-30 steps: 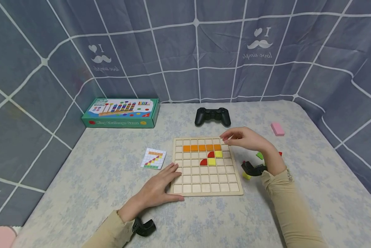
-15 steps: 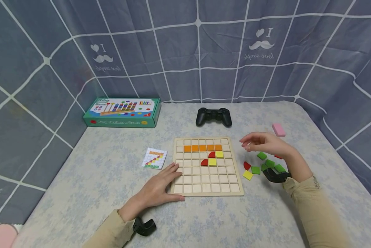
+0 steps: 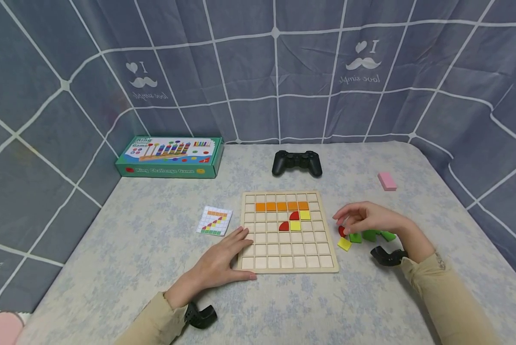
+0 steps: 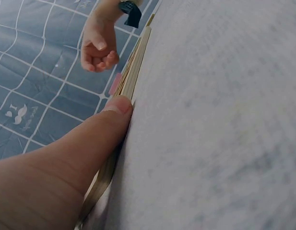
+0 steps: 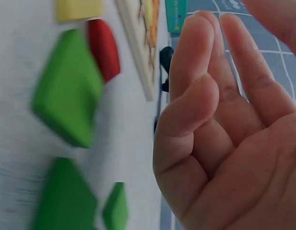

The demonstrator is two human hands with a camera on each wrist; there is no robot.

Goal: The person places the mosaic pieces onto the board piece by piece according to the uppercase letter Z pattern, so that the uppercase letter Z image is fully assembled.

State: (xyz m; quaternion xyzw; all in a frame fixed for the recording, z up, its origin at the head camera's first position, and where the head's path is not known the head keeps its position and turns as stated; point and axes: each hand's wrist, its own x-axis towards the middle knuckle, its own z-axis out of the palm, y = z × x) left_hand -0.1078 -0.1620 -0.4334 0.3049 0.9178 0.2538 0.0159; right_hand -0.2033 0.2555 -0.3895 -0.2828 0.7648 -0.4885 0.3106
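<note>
A wooden grid board (image 3: pixel 280 249) lies mid-table, with an orange row of squares (image 3: pixel 282 206) near its top. Below that row, two red quarter-round tiles (image 3: pixel 284 226) and two yellow squares (image 3: pixel 295 225) sit in cells. My left hand (image 3: pixel 219 256) rests at the board's lower left, fingers on its left side and thumb along the front edge. To the right of the board, my right hand (image 3: pixel 372 218) hovers with bent fingers over loose tiles. Among them are a red tile (image 5: pixel 103 50), a yellow square (image 3: pixel 344 244) and several green tiles (image 5: pixel 66 91), partly covered by the hand in the head view.
Left of the board lies a pattern card (image 3: pixel 214 221). Behind the board sits a black game controller (image 3: pixel 297 163). A green game box (image 3: pixel 169 157) stands at the back left, and a pink block (image 3: pixel 387 181) lies at the right.
My right hand has moved from the board's top right corner rightward, then down over the loose tiles. The left hand keeps its place on the board.
</note>
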